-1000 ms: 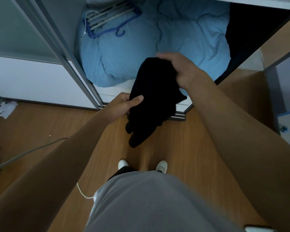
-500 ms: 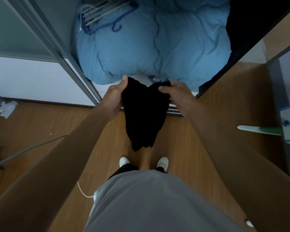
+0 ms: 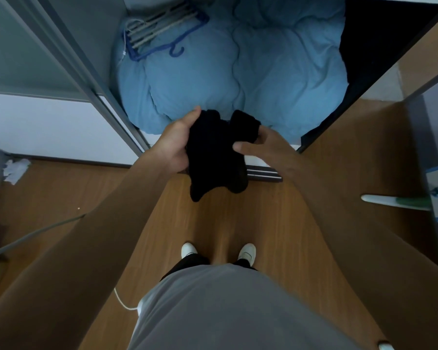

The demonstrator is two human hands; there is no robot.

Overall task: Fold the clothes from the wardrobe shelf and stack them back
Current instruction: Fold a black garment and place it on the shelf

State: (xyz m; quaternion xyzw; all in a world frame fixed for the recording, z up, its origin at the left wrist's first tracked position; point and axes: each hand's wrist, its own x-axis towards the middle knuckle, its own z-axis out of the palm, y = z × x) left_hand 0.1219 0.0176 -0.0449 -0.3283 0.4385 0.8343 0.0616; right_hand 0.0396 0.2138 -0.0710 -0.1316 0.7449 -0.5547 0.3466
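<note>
A black garment (image 3: 216, 152) hangs bunched between both my hands, above the wooden floor and just in front of the open wardrobe. My left hand (image 3: 176, 145) grips its left side, thumb up along the cloth's top edge. On the right, my right hand (image 3: 262, 145) holds the other side, with the thumb pressed across the front and part of the cloth draped over the fingers. The garment's lower end dangles free below the hands.
Inside the wardrobe lies a big light-blue duvet (image 3: 238, 72) with a bundle of blue and grey hangers (image 3: 159, 29) on it. Dark clothing (image 3: 374, 46) hangs at the right. A sliding door frame (image 3: 86, 79) stands left. My white shoes (image 3: 218, 251) are below.
The garment has been gathered shorter and more bunched. Both hands came closer together and a little lower, and the right thumb now lies across the front of the cloth.
</note>
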